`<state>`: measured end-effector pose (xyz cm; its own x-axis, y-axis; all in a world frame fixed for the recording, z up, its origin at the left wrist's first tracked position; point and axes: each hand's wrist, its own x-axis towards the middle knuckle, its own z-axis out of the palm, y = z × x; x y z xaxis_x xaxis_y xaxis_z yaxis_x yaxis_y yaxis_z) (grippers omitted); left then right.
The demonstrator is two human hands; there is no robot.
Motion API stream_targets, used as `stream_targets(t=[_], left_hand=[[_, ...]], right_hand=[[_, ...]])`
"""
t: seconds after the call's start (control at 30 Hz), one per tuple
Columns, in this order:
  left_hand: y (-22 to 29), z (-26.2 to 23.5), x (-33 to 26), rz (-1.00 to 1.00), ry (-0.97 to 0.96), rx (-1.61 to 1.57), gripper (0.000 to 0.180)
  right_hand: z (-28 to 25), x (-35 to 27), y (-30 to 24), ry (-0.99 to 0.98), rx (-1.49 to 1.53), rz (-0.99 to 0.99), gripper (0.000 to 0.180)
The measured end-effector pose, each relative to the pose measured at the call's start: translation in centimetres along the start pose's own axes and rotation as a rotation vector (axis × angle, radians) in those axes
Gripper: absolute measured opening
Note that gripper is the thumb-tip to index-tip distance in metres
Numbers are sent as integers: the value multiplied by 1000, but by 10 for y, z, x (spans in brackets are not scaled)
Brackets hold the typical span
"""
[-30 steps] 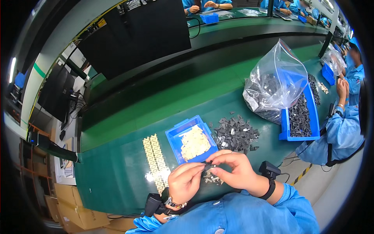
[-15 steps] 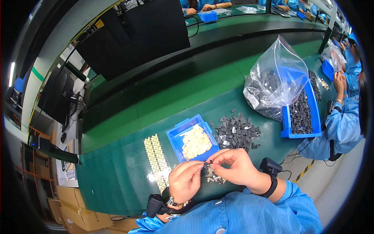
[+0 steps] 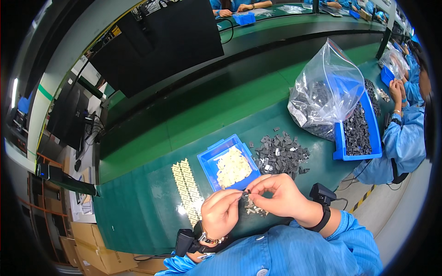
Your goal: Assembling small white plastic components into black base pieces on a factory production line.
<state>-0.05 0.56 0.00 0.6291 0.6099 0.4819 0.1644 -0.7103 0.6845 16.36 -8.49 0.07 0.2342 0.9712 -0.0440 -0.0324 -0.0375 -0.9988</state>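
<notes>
Both hands meet just in front of the small blue tray (image 3: 208, 158), on the near side of it toward the person. The left hand (image 3: 221, 212) and the right hand (image 3: 282, 195) pinch a small dark part (image 3: 247, 192) between their fingertips, thumb and forefinger of each closed narrowly on it, so it hangs just above the green table (image 3: 138, 216) and close to the tray's near rim. Right under the hands, nearer the person than the tray, lies a little cluster of finished pieces (image 3: 254, 210), dark and pale mixed. The tray itself holds a heap of pale cream parts (image 3: 232, 166). Touching or almost touching the tray's right side sits a loose pile of dark grey parts (image 3: 281, 154) spread on the table. To the left of the tray, pale parts are laid in two neat rows (image 3: 187, 189) running toward the person. Well to the right of the tray and farther back stands a clear plastic bag (image 3: 328, 92) with dark parts inside, leaning on a larger blue bin (image 3: 340, 142) filled with more dark pieces. Beyond that bin, a co-worker's blue sleeve (image 3: 405, 138) shows at the table edge. Each wrist carries a band, the right one black.
</notes>
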Motion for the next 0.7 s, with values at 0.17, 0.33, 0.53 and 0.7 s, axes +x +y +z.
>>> stream_targets(t=[0.17,0.33,0.53,0.7], left_hand=[[2,1,0,-13,38,-35,14],[4,-3,0,-46,9,-60,14],[5,-5,0,-9,4,-65,14],[8,-5,1,11,1,-71,14]], right_hand=[[1,0,3,4,47,18,6],[1,0,2,-1,60,15,6],[0,3,5,-10,109,-2,6],[-2,4,10,-16,244,-23,7]])
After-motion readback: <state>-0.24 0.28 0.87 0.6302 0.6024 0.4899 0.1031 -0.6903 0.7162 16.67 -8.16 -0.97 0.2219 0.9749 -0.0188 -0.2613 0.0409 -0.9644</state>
